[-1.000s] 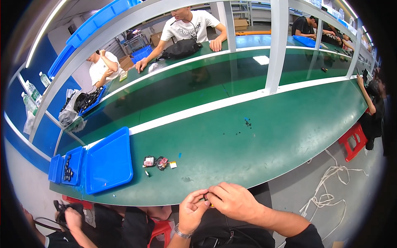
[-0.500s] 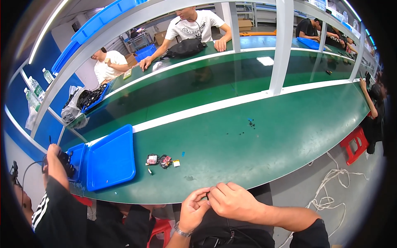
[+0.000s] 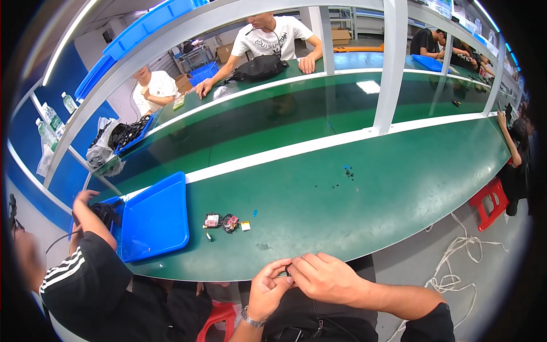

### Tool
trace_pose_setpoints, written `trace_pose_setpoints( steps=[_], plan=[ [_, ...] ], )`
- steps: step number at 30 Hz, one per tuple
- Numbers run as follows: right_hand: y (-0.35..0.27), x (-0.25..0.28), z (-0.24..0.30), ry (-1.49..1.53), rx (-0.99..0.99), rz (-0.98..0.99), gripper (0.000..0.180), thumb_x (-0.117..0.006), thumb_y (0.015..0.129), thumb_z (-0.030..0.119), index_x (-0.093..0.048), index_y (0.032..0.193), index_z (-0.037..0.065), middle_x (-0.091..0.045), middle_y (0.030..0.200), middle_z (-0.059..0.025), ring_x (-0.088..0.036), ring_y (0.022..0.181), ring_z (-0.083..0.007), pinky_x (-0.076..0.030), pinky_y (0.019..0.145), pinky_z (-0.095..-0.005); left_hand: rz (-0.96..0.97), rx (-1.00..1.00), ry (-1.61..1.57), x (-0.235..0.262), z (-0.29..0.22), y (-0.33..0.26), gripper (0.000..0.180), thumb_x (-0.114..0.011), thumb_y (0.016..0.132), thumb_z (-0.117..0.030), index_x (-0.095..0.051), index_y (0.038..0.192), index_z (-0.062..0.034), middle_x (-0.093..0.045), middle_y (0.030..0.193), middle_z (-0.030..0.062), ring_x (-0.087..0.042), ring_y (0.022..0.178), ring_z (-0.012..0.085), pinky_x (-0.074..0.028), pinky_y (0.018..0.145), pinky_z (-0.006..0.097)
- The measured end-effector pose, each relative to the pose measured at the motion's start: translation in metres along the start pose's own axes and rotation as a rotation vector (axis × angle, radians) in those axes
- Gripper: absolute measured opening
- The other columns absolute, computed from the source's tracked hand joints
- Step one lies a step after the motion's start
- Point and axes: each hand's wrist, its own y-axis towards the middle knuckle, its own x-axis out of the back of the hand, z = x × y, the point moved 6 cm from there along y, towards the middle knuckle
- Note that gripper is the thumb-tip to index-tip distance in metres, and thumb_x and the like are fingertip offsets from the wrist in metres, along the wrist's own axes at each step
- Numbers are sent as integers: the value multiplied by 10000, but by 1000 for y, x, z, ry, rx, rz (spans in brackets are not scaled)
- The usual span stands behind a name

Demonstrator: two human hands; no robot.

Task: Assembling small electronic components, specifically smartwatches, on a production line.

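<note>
Both hands (image 3: 268,289) (image 3: 326,278) hold a black part (image 3: 288,270); dark lettering (image 3: 268,43) crosses a white shirt (image 3: 294,35).

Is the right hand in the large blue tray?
No, the right hand meets the left hand at a small dark part.

Far ahead of the fingers (image 3: 307,264), a person (image 3: 262,54) wears a white shirt (image 3: 285,28) with big dark letters (image 3: 269,44) across the front. Other writing is too small or blurry to read.
</note>
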Motion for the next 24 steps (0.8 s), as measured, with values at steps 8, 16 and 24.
trace_pose_setpoints(
  steps=[8,16,24],
  plan=[
    [-2,2,4,-8,-86,67,244,-684,778,161,-693,975,19,-623,921,-48,-618,848,-176,-490,652,-293,-8,-7,-9,1,1,1,431,-590,952,71,-474,1367,85,-579,1303,179,-653,1108,207,-587,952,365],
    [-11,0,0,226,-294,-68,211,-748,779,90,-714,978,31,-639,1018,-66,-625,864,-204,-527,672,-319,-54,-1,-28,-2,1,-2,377,-553,959,81,-503,1332,76,-603,1281,183,-644,1125,221,-596,942,405],
    [-20,-16,-18,633,-692,-276,180,-770,785,22,-694,948,28,-670,932,-102,-672,803,-247,-570,689,-339,-82,-24,-34,-2,1,-2,337,-560,933,87,-526,1267,66,-651,1212,172,-672,1077,220,-617,888,377]
  ],
)
